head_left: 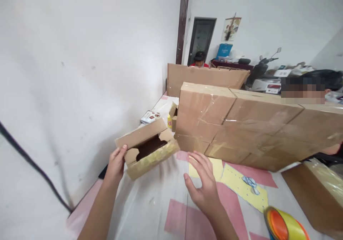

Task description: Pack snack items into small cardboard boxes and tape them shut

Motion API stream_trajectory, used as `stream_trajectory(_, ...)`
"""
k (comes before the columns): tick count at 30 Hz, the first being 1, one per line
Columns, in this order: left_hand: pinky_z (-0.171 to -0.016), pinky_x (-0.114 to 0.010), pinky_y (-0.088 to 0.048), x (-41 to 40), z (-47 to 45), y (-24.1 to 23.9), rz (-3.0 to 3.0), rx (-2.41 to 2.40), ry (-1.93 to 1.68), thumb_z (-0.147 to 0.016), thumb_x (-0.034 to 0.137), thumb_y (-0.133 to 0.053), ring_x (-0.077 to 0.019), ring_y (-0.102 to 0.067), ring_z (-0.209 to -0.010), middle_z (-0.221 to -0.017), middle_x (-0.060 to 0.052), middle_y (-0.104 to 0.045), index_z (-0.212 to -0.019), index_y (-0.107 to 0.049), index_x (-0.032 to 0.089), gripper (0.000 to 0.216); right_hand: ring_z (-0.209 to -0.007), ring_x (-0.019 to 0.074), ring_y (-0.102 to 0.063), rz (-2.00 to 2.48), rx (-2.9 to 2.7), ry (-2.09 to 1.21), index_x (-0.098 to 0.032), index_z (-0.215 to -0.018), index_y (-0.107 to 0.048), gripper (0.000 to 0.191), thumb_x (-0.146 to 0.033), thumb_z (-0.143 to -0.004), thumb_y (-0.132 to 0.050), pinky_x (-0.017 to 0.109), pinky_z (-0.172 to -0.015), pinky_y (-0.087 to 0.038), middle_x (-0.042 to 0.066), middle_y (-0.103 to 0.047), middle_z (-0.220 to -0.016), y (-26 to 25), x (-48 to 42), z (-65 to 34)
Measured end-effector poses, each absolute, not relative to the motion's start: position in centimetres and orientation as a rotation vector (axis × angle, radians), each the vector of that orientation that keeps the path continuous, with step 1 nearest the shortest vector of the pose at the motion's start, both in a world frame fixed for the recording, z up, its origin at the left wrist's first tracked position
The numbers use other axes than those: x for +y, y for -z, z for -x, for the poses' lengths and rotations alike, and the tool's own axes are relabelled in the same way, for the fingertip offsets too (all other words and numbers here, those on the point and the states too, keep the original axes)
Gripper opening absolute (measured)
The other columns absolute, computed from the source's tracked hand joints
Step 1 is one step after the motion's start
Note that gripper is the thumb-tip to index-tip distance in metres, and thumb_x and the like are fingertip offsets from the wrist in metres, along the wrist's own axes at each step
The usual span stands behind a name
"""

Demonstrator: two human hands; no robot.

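Note:
My left hand (117,164) grips the left end of a small cardboard box (153,158), thumb on its edge. The box is tilted above the table, its top flaps spread and its inside dark. Yellowish tape or print runs along its near side. To the right of the box, my right hand (201,179) hovers over the table with fingers apart and nothing in it. Beyond both hands stands a wall of taped cardboard boxes (203,115).
A tape roll (289,225) lies at the front right, near another cardboard box (308,197). Behind the box in my hand are a small open carton (173,118) and a white packet (150,116). A white wall (80,72) borders the left. Two people are partly visible beyond the boxes.

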State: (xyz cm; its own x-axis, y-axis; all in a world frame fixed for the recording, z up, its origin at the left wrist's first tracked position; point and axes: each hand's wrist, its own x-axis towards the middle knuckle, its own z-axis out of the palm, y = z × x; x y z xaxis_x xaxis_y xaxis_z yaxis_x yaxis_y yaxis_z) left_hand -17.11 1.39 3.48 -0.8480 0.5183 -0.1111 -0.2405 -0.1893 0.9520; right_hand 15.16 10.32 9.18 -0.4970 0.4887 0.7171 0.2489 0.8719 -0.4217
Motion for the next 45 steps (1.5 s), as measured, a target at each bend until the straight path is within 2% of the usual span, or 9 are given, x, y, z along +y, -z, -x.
stream_trajectory(5, -0.06, -0.028, -0.052, 1.4, 11.5, -3.2, -0.416, 1.582, -1.772, -0.063, 0.066, -0.084, -0.0202, -0.068, -0.066, -0.076, -0.005, -0.074, -0.09, -0.072, 0.015, 0.06, -0.144, 0.0343, -0.042, 0.578, -2.518, -0.385, -0.024, -0.143, -0.049, 0.057, -0.024, -0.09, -0.068, 0.055, -0.109, -0.051, 0.01, -0.055, -0.149, -7.6, 8.8, -18.8)
stream_trajectory(9, -0.065, -0.031, -0.055, 3.9, 6.9, -2.4, -0.538, 1.519, -1.59, -0.069, 0.067, -0.079, -0.0237, -0.071, -0.074, -0.085, -0.009, -0.077, -0.092, -0.074, 0.015, 0.057, -0.135, 0.029, -0.051, 0.531, -2.437, -0.419, -0.022, -0.11, -0.059, 0.023, -0.007, -0.093, -0.053, 0.05, -0.105, -0.053, 0.01, -0.067, -0.127, -6.3, 6.8, -22.2)
stream_trajectory(16, -0.07, -0.033, -0.056, 7.8, 3.4, -2.2, -0.821, 1.519, -1.519, -0.063, 0.061, -0.082, -0.0264, -0.072, -0.084, -0.094, -0.009, -0.077, -0.107, -0.07, 0.019, 0.063, -0.099, 0.0218, -0.066, 0.382, -2.418, -0.354, -0.02, -0.102, -0.061, 0.025, 0.0, -0.093, -0.048, 0.045, -0.094, -0.055, 0.006, -0.073, -0.099, -5.0, 4.1, -26.4)
stream_trajectory(19, -0.08, -0.033, -0.056, 8.5, 3.0, -3.3, -0.953, 1.469, -1.493, -0.062, 0.053, -0.085, -0.0255, -0.071, -0.092, -0.105, -0.009, -0.076, -0.11, -0.068, 0.019, 0.061, -0.104, 0.0226, -0.065, 0.404, -2.402, -0.387, -0.02, -0.103, -0.062, 0.023, -0.002, -0.094, -0.049, 0.043, -0.092, -0.056, 0.007, -0.073, -0.103, -4.5, 3.4, -26.9)
stream_trajectory(26, -0.094, -0.04, -0.05, 6.9, 3.0, -4.0, -1.248, 1.484, -1.464, -0.059, 0.043, -0.087, -0.024, -0.066, -0.09, -0.085, -0.006, -0.071, -0.064, -0.057, 0.021, 0.037, -0.121, 0.0253, -0.063, 0.473, -2.335, -0.378, -0.023, -0.115, -0.063, 0.029, -0.005, -0.096, -0.05, 0.052, -0.106, -0.05, 0.007, -0.075, -0.108, -3.0, 3.5, -27.8)
stream_trajectory(33, -0.1, -0.038, -0.047, 4.7, 3.8, -3.2, -1.264, 1.687, -1.485, -0.079, 0.049, -0.074, -0.0266, -0.065, -0.107, -0.108, -0.008, -0.073, -0.098, -0.071, 0.022, 0.034, -0.125, 0.0252, -0.061, 0.48, -2.351, -0.43, -0.025, -0.12, -0.063, 0.031, -0.009, -0.097, -0.051, 0.053, -0.109, -0.045, 0.006, -0.075, -0.116, -2.5, 4.1, -27.9)
stream_trajectory(36, -0.094, -0.038, -0.049, 5.5, 4.1, -3.1, -1.241, 1.763, -1.518, -0.085, 0.05, -0.067, -0.0272, -0.067, -0.1, -0.1, -0.009, -0.073, -0.096, -0.071, 0.02, 0.033, -0.136, 0.0304, -0.052, 0.467, -2.433, -0.484, -0.025, -0.126, -0.062, 0.028, -0.031, -0.101, -0.052, 0.06, -0.116, -0.035, 0.007, -0.072, -0.124, -2.6, 4.9, -28.2)
stream_trajectory(41, -0.099, -0.042, -0.045, 5.4, 3.2, -3.0, -1.183, 1.91, -1.351, -0.073, 0.047, -0.081, -0.0329, -0.061, -0.121, -0.137, -0.018, -0.062, -0.148, -0.046, 0.019, 0.087, -0.152, 0.0388, -0.028, 0.474, -2.578, -0.559, -0.028, -0.145, -0.053, 0.069, -0.071, -0.1, -0.025, 0.071, -0.12, -0.013, 0.008, -0.063, -0.143, -4.2, 7.6, -28.4)
stream_trajectory(45, -0.103, -0.044, -0.041, 3.9, 1.8, -3.4, -1.242, 2.0, -1.142, -0.049, 0.033, -0.093, -0.0457, -0.051, -0.135, -0.156, -0.024, -0.043, -0.154, -0.041, 0.019, 0.118, -0.15, 0.0399, -0.034, 0.429, -2.687, -0.604, -0.029, -0.145, -0.056, 0.075, -0.079, -0.093, -0.036, 0.07, -0.121, -0.006, 0.01, -0.067, -0.137, -6.3, 9.6, -27.4)
